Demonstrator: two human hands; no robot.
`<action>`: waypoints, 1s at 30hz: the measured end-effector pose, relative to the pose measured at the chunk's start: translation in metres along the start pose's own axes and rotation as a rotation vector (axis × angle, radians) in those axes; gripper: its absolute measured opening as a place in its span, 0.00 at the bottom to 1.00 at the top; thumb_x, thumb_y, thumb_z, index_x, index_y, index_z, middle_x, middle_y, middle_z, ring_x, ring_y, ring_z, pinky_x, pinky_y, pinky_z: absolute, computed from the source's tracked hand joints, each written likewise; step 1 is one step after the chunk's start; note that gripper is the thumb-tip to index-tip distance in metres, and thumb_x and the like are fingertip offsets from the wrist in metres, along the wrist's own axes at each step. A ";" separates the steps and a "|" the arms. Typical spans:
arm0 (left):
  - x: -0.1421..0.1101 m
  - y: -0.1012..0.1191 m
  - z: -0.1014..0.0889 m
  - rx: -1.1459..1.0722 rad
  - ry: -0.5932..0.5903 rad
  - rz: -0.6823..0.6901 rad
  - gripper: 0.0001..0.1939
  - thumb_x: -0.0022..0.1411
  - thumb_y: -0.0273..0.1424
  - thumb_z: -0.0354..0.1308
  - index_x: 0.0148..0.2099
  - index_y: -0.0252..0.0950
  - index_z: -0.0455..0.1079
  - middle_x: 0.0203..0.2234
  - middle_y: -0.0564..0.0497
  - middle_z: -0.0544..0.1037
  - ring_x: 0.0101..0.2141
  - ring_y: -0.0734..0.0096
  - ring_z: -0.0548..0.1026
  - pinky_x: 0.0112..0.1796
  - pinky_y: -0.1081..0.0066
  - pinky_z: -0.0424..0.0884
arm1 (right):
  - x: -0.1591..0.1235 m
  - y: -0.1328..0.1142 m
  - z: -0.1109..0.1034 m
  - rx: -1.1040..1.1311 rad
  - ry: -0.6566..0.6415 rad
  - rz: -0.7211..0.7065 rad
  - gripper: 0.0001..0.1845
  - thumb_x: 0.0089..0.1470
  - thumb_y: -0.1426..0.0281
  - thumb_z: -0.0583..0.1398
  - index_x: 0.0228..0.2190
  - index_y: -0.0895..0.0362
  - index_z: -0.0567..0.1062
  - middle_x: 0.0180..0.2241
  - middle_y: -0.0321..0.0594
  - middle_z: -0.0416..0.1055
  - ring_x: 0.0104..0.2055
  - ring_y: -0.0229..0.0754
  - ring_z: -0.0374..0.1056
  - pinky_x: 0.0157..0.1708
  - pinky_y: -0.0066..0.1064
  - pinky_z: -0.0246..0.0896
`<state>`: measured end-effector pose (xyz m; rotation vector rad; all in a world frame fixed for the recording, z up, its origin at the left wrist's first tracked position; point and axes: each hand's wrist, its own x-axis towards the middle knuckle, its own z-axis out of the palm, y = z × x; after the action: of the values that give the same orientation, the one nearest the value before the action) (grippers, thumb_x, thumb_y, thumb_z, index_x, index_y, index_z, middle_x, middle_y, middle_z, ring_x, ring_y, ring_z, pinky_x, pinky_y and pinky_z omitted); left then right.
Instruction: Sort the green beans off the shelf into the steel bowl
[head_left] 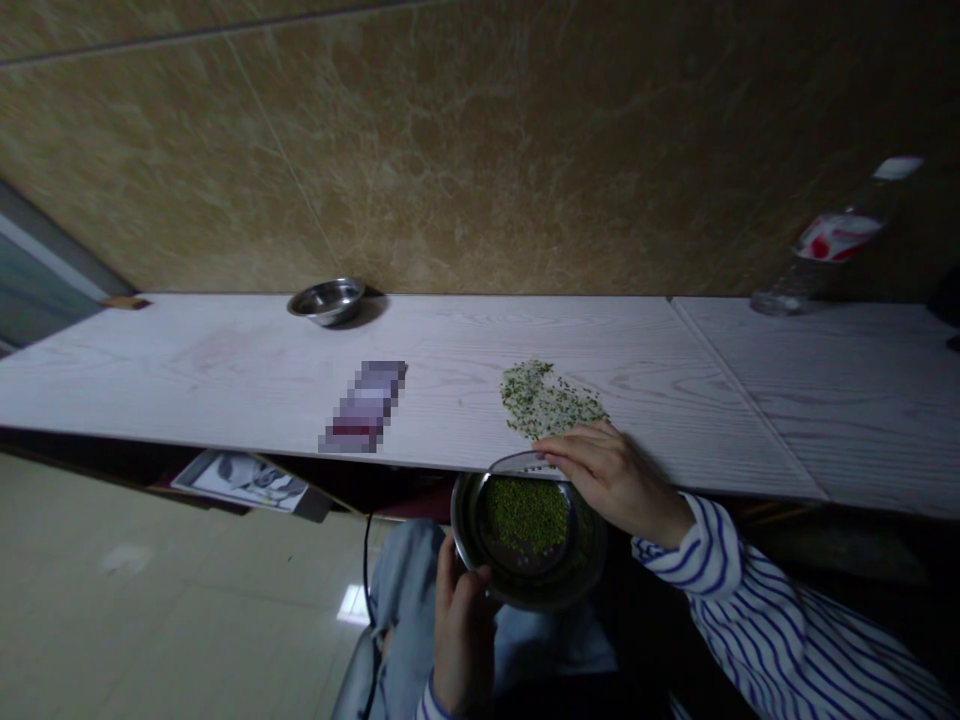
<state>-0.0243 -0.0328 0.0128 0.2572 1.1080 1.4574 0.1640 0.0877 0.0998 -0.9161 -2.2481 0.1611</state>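
Observation:
My left hand [465, 625] grips the near left rim of a stainless steel bowl [589, 565], held over my lap at the front edge of the table. Many green beans, probably mung beans [529, 512], lie in the bowl. Just above its far rim, my right hand [611, 475] is closed on a thin, pale, curved-edged piece [516, 462] at the table edge; its exact kind is unclear. Beyond the fingers, a loose patch of green beans and small whitish grains [536, 398] is spread over the tabletop.
A small metal bowl [330, 302] stands by the wall. A blurred-out, phone-shaped object [366, 408] lies on the white wooden table [450, 340]. A clear plastic bottle [836, 240] stands at the right. Below the table, an open compartment holds a box [247, 478].

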 end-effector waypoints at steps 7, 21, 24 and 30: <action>-0.004 -0.003 0.008 0.013 0.001 -0.003 0.28 0.53 0.32 0.63 0.58 0.42 0.72 0.51 0.44 0.77 0.48 0.56 0.75 0.46 0.63 0.73 | -0.011 0.008 -0.011 -0.054 0.091 0.097 0.11 0.66 0.74 0.58 0.46 0.55 0.78 0.40 0.40 0.83 0.40 0.42 0.78 0.41 0.37 0.66; -0.007 -0.014 0.010 0.054 -0.021 -0.057 0.34 0.53 0.34 0.63 0.63 0.42 0.66 0.58 0.41 0.73 0.52 0.52 0.73 0.39 0.67 0.73 | -0.022 -0.005 -0.006 -0.050 0.111 0.116 0.12 0.65 0.75 0.58 0.47 0.54 0.79 0.38 0.39 0.83 0.37 0.42 0.78 0.39 0.36 0.67; -0.007 -0.015 0.010 0.068 -0.025 -0.072 0.33 0.53 0.34 0.63 0.63 0.42 0.65 0.60 0.40 0.70 0.52 0.49 0.72 0.37 0.66 0.73 | -0.025 -0.009 -0.009 -0.031 0.108 0.093 0.12 0.65 0.76 0.59 0.47 0.53 0.78 0.39 0.38 0.83 0.38 0.41 0.78 0.39 0.36 0.67; -0.005 -0.017 0.008 0.092 -0.065 -0.031 0.34 0.54 0.36 0.62 0.63 0.40 0.66 0.51 0.40 0.76 0.43 0.52 0.76 0.35 0.65 0.73 | -0.040 0.002 -0.025 -0.085 0.177 0.160 0.11 0.65 0.74 0.59 0.46 0.55 0.79 0.37 0.40 0.83 0.37 0.42 0.78 0.39 0.35 0.70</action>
<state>-0.0066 -0.0361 0.0065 0.3485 1.1228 1.3632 0.2018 0.0592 0.0959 -1.1124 -2.0315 0.0537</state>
